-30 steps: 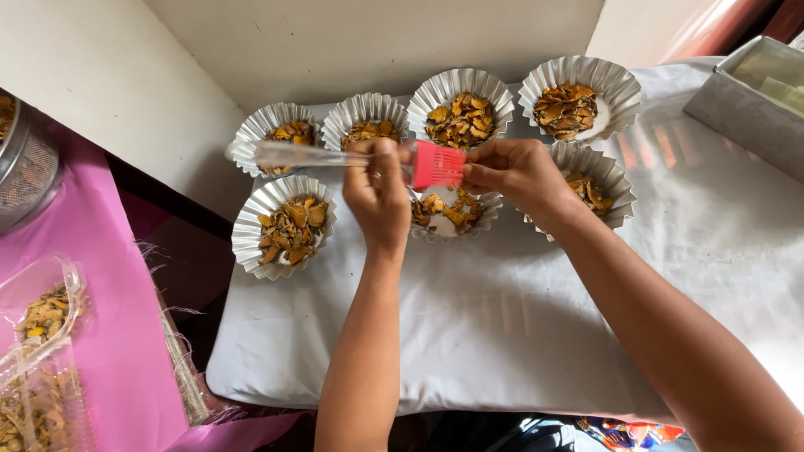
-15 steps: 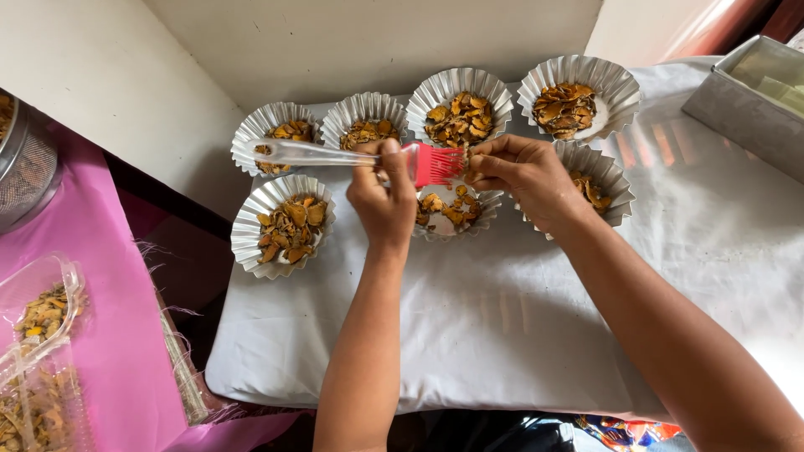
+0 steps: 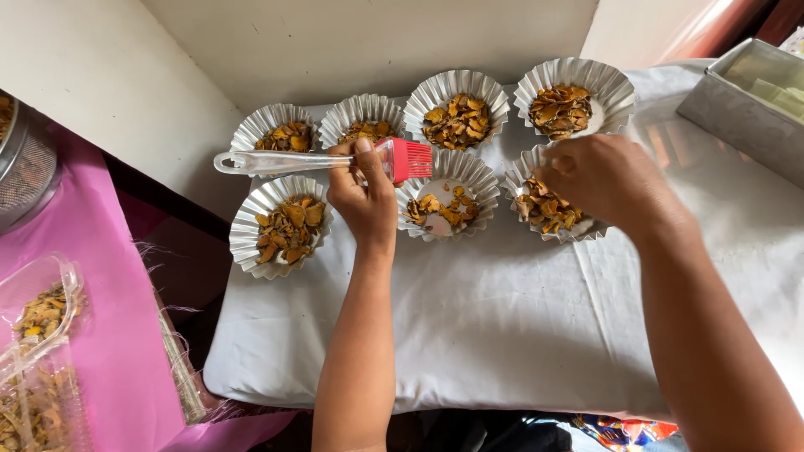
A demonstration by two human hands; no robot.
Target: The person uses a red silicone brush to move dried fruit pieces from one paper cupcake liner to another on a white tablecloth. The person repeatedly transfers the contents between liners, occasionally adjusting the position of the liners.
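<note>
Head view: the left hand (image 3: 364, 197) grips a brush (image 3: 335, 161) near its red bristles, held level over the foil cups (image 3: 280, 224). The brush looks light and stiff, best held mid-handle. The right hand (image 3: 607, 180), fingers curled loosely, touches a cup of flakes (image 3: 548, 213). The cups look flimsy, crowded on the table (image 3: 502, 318); a metal tray (image 3: 745, 109) sits right.
</note>
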